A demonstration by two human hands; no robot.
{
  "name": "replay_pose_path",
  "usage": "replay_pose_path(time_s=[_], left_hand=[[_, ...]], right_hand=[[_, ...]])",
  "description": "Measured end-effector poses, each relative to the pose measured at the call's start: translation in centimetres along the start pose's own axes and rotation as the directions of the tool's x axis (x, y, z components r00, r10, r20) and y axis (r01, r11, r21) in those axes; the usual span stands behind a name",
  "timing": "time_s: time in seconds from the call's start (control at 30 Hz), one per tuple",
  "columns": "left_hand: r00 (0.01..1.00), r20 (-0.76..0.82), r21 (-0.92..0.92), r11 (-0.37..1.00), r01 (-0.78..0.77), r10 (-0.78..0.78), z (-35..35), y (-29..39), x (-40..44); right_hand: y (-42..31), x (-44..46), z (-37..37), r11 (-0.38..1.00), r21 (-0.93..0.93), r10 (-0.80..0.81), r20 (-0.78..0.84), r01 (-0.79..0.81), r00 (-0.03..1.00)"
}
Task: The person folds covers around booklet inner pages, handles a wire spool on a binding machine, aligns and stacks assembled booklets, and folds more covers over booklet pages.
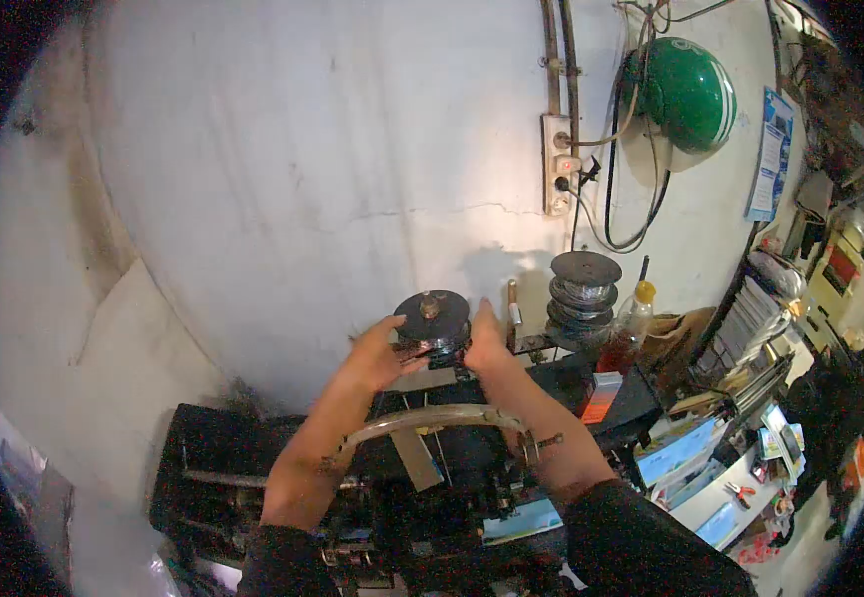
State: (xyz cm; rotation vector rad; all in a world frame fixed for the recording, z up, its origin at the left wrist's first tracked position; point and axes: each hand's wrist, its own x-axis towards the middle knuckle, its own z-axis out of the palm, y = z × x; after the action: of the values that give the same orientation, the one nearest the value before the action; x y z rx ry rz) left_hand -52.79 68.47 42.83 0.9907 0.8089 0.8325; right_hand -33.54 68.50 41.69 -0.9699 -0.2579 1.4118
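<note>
A wire spool point(434, 316) with dark round flanges stands upright at the back of a dark machine point(223, 443), a metal fitting on top of its centre. My left hand point(380, 356) is closed around the spool's left side, thumb near the upper flange and fingers across the wound wire. On the other side, my right hand point(487, 340) grips the spool low down, with part of the hand reaching up beside the flange. Some of its fingers are hidden. Between my forearms a curved, pale bar point(432, 416) arches over the machine.
More stacked wire spools point(585, 289) stand to the right, beside a yellow-capped bottle point(631, 323) and an orange-and-white box point(602, 396). A power strip point(556, 164) with cables and a green helmet point(685, 95) are on the wall point(302, 149). Papers and red-handled pliers point(742, 493) lie lower right.
</note>
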Motion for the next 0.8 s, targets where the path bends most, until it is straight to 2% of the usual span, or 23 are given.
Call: replay_pose_path(time_s=[0.07,0.1,0.17,0.2,0.27,0.4,0.47,0.5,0.57,0.6,0.67,0.8], left_hand=[[0.998,0.005,-0.213,0.975,0.065,-0.065,1.7,-0.1,-0.5],[0.998,-0.002,-0.216,0.974,0.06,-0.062,1.8,-0.2,-0.9],[0.988,0.128,-0.248,0.962,0.116,-0.086,1.9,-0.6,-1.8],[0.988,0.127,-0.248,0.962,0.114,-0.084,2.2,-0.4,-2.4],[0.986,-0.035,-0.212,0.966,0.15,-0.161,2.4,-0.5,-3.9],[0.973,-0.063,-0.103,0.972,0.213,-0.22,-0.9,-0.9,-2.3],[0.986,-0.114,0.087,0.987,0.133,-0.123,-2.6,-1.1,-0.9],[0.986,-0.113,0.084,0.988,0.133,-0.123,-3.7,-1.1,0.0],[0.95,-0.303,0.277,0.947,0.162,-0.074,-5.2,-0.2,1.7],[0.951,-0.302,0.274,0.949,0.159,-0.072,-5.7,0.6,1.8],[0.99,-0.12,0.4,0.916,-0.016,0.07,-6.0,2.1,1.6],[0.966,-0.19,0.338,0.935,-0.105,0.177,-5.0,2.4,2.0]], right_hand=[[1.0,4.2,0.3,0.986,0.161,0.036,0.067,-0.047,0.997],[1.5,5.7,0.4,0.986,0.157,0.041,0.072,-0.052,0.997],[1.7,7.7,0.3,0.997,-0.037,-0.07,0.001,0.07,0.998],[0.9,7.2,0.6,0.997,-0.036,-0.07,0.003,0.07,0.998],[-0.3,4.9,1.1,0.998,-0.055,0.0,0.11,0.006,0.994],[-1.0,4.4,1.4,0.994,-0.108,0.049,0.131,-0.035,0.99],[-1.2,3.7,1.7,0.993,-0.102,-0.043,0.161,0.06,0.986],[-0.9,4.0,1.5,0.993,-0.105,-0.044,0.161,0.061,0.986],[-0.9,5.0,1.3,0.999,-0.02,0.04,0.237,-0.037,0.971],[-1.0,5.1,1.3,0.999,-0.024,0.039,0.237,-0.034,0.971],[-0.9,5.2,1.2,0.998,0.019,0.06,0.227,-0.066,0.972],[-0.7,6.6,0.6,0.997,-0.002,0.079,0.242,-0.081,0.967]])
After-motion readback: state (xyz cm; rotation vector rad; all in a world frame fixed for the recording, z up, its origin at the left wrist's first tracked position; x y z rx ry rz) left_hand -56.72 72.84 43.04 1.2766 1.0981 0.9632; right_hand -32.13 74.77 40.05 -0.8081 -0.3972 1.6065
